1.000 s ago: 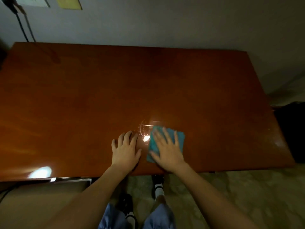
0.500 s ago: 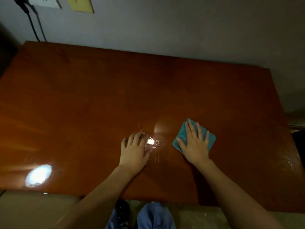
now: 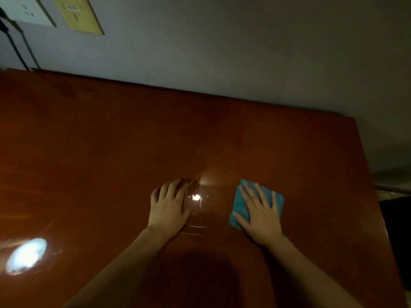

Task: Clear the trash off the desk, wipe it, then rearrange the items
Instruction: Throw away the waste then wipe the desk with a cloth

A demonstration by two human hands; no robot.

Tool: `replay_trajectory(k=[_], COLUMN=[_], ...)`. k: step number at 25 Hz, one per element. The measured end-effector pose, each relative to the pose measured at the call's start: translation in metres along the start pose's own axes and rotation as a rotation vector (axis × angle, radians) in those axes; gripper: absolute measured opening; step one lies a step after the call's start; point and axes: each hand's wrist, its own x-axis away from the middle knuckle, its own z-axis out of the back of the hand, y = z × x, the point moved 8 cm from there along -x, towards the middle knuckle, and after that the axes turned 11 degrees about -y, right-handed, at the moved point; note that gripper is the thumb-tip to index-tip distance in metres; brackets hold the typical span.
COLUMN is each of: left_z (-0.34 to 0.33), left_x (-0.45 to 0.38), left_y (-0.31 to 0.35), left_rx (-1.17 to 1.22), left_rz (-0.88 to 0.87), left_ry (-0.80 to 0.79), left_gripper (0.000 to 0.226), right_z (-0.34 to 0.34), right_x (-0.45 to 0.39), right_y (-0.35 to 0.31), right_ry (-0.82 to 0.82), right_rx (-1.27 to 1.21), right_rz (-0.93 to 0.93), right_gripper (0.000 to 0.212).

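Both hands flat, fingers straight: R hand [image 3: 261,215] presses teal cloth [image 3: 239,207]; L hand [image 3: 169,206] on desk [image 3: 111,152].

I see a white socket [image 3: 24,11] beside a yellow plate [image 3: 77,14] on the wall [image 3: 244,52]; a cable [image 3: 16,50], I think, hangs below.

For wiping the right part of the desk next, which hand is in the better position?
Probably the right hand. It already presses flat on the cloth, with the unwiped right part of the desk beside it. The left hand rests flat on bare wood, apart from the cloth.
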Motion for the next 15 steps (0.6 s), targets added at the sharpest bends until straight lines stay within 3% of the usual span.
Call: replay_trajectory(k=[2,4,6,9,12,15], left_z=[0.003,0.007,0.01,0.016,0.021,0.024], left_x=[-0.003,-0.009,-0.016,-0.025,-0.031,-0.038], left_y=[-0.001,-0.003,-0.006,-0.013,-0.018,-0.013], left_rx=[-0.008,-0.004,0.022,0.024,0.002,0.041], left_rz=[-0.005,0.007,0.033,0.047,0.077,0.107], left_ry=[0.013,0.022,-0.009,-0.037,-0.072,-0.056], left_gripper=[0.062,0.063,0.063,0.063,0.064,0.061], right_z=[0.018,0.033,0.032,0.015,0.002,0.026], right_x=[-0.046,-0.085,-0.101,-0.06,-0.03,-0.059], right_y=[0.002,-0.029,-0.072,-0.1,-0.057,-0.001], right_ry=[-0.003,0.004,-0.034,-0.006,-0.039,-0.013], right_rx=[-0.05,-0.061,-0.051,0.101,0.215,0.144], right_rz=[-0.15,-0.16,-0.018,0.283,0.436,0.236], right_gripper=[0.081,0.08,0.076,0.075,0.073,0.073])
